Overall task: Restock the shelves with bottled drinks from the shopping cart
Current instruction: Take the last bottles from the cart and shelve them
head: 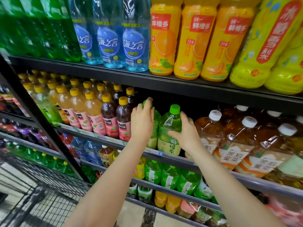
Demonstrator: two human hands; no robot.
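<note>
Green tea bottles [169, 131] are standing at the shelf's front edge [172, 158]; your left hand [141, 122] is gripping one's neck, your right hand [185, 131] clasping the other's side, squaring them into the gap.

bright, even store light falls from above and in front, so colours are strong and shadows few. the deepest shade sits under the upper shelf [164, 82], where the space behind the green tea bottles [169, 128] goes nearly black. small white glints mark the shoulders of the amber tea bottles [232, 138] and the blue water bottles [133, 38]. the wide lens bends the shelves and leans the yellow bottles [262, 46] outward at the right edge. the dark green bottles [32, 30] at top left and the cart [41, 185] at bottom left are smeared with blur; the centre is sharpest.
</note>
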